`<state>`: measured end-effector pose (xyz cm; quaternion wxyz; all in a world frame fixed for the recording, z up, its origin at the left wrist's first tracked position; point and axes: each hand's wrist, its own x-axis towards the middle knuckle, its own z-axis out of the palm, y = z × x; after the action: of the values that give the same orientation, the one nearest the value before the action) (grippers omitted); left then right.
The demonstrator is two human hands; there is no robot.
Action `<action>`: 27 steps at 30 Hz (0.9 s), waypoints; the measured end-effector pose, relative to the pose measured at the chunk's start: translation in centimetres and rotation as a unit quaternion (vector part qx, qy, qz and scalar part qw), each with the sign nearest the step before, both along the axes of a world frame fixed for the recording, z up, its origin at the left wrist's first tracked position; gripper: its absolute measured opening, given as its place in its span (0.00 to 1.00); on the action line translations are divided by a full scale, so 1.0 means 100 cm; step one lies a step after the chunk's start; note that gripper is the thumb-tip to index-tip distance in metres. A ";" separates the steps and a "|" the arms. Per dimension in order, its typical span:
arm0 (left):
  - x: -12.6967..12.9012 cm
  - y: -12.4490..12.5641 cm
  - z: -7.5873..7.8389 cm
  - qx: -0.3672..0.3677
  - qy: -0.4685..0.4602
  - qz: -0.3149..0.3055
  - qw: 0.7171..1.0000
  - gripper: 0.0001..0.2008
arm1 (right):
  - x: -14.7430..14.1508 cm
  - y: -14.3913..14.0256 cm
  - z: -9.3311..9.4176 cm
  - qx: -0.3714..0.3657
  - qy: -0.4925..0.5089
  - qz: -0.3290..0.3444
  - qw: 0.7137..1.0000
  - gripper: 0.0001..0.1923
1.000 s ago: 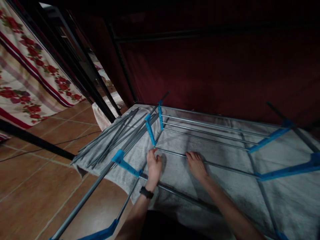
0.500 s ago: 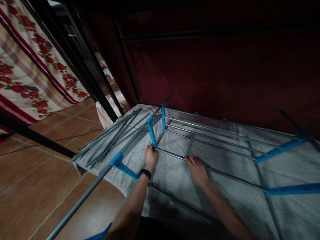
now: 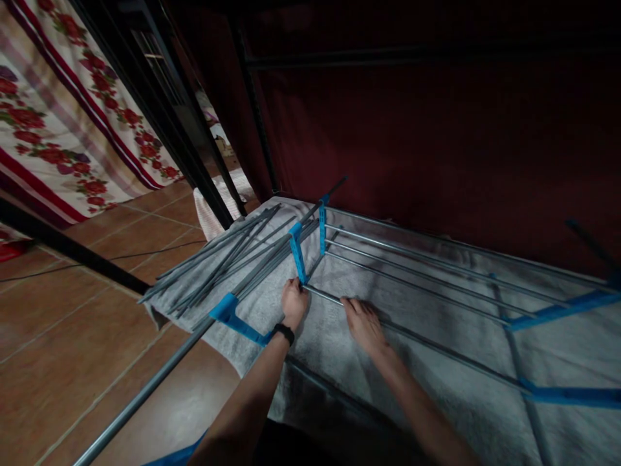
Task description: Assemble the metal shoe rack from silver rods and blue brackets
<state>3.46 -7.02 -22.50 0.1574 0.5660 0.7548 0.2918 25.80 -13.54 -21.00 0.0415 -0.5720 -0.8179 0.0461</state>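
A thin metal rod (image 3: 417,340) was gripped near its left end by the right hand (image 3: 363,325), fingers curled over it, while the left hand (image 3: 294,302) was pressed closed around the base of a blue plastic connector (image 3: 297,257). The rod lay across a grey towel (image 3: 436,382) spread on the floor, loose rods (image 3: 218,262) piled further left.

A thin grey metal rod (image 3: 417,340) is being gripped near its left end, just right of the frame's centre, and is lying slanted from there down toward the lower right, over a pale grey towel (image 3: 436,375). Its left end is being met by a bright blue plastic connector (image 3: 297,260), which is standing tilted at centre frame. More grey rods (image 3: 427,272) are being held parallel above it, toward the upper right.
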 end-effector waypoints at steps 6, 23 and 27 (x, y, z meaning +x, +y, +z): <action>0.000 -0.002 -0.001 -0.007 0.071 -0.003 0.997 0.09 | -0.048 0.026 0.008 -0.011 0.014 0.035 0.999 0.25; 0.004 -0.001 0.004 -0.034 0.080 0.020 0.996 0.13 | -0.061 0.048 0.019 -0.112 0.007 0.061 0.992 0.34; 0.005 -0.002 0.003 -0.032 0.088 0.027 0.995 0.12 | -0.066 0.050 0.024 -0.110 0.033 0.048 0.992 0.28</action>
<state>3.99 -7.17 -22.22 0.1002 0.5641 0.7894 0.2207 19.15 -8.52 -18.64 0.0029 -0.5314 -0.8325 0.1566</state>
